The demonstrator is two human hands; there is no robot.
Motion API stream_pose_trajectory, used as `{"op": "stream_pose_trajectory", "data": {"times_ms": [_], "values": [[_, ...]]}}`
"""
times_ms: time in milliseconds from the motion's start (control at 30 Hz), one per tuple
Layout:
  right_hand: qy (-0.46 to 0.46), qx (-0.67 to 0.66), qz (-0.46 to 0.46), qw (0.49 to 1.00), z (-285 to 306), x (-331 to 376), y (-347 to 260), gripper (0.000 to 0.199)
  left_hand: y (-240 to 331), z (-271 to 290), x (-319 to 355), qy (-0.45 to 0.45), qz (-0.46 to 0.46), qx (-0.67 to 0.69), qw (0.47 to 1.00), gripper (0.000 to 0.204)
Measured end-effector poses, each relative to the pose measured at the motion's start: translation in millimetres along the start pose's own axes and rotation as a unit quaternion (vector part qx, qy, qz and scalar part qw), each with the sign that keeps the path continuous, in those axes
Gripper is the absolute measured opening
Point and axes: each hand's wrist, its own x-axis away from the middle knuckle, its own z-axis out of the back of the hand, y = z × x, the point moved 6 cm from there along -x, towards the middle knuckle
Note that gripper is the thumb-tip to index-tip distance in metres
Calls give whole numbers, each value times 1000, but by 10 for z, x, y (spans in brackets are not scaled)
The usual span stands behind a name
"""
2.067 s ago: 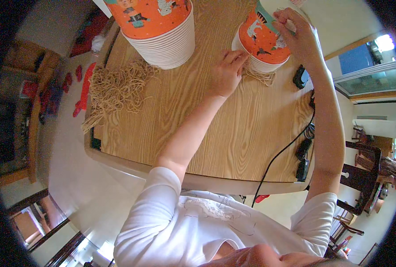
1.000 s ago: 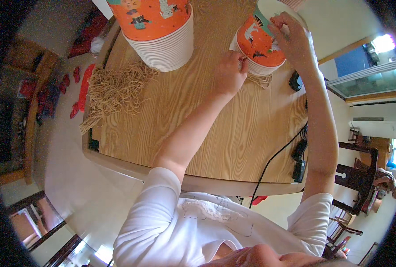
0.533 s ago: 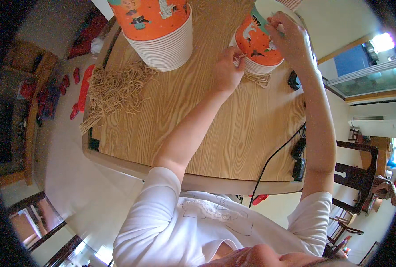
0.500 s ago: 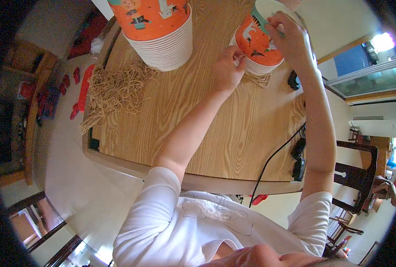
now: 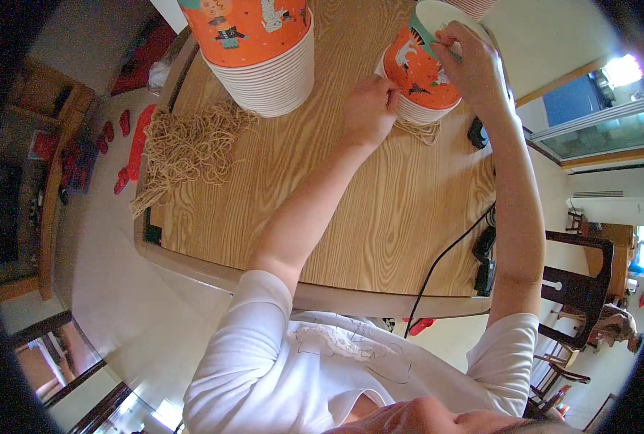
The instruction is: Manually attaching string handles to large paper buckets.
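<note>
Bright daylight from window (image 5: 600, 116) at right; glare there; fisheye bends edges, dark vignette corners.

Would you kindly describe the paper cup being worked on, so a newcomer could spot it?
On the wooden table, look to the far right. The small orange paper cup sits between both hands, the right hand at its rim; unlike the tall orange-topped cup stack, it stands alone.

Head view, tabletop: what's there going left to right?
Tangled pile of tan string → tall stack of white paper cups with orange printed sleeve → left hand → smaller orange-printed cup stack → right hand.
</note>
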Motion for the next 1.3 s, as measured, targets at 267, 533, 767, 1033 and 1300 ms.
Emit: {"op": "stream_pose_trajectory", "data": {"times_ms": [267,533,767,1033,1300], "values": [[-22,2,-24,999,-30,6,13,19,-110,-43,12,-13,30,39,999,15],[-16,1,-28,999,0,17,22,17,14,24,19,16,-34,9,999,12],[-15,-7,-22,1000,-37,25,23,16,-77,35,21,5,-11,30,999,7],[-20,9,-42,999,-85,12,95,18,-239,39,53,-21,114,90,989,9],[-50,-8,-100,994,-6,49,-20,17,-81,115,10,-58,89,40,994,17]]}}
